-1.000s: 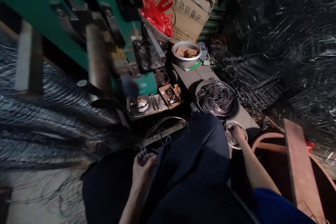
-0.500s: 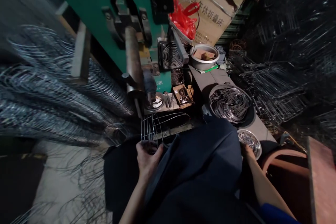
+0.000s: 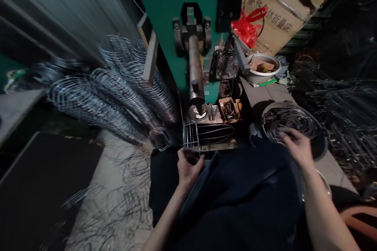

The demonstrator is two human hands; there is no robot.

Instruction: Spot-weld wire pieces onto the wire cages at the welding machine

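Note:
My left hand (image 3: 190,168) is closed on the near end of a wire frame (image 3: 191,133), a small cage of bright crossed wires with long loops reaching right. The frame stands in front of the machine's round lower post. Above it juts the machine's thick metal arm (image 3: 194,62). My right hand (image 3: 297,149) is over the near side of a basin of loose wire (image 3: 290,119), its thumb and fingers drawn together and slightly blurred. Whatever may be between those fingertips is too small to make out. Partly behind my right forearm is a metal bowl (image 3: 325,184).
Nested wire cages (image 3: 114,98) lean left of the green machine (image 3: 161,19). Loose wires (image 3: 118,196) litter the floor. A small box of parts (image 3: 230,110), a fan (image 3: 227,64) and a white bowl (image 3: 262,71) stand ahead. A reddish tub (image 3: 359,219) is at lower right.
My right hand has left the bowl of small metal pieces and moved forward to the wire basin. My left hand keeps hold of the wire frame. The view has swung left.

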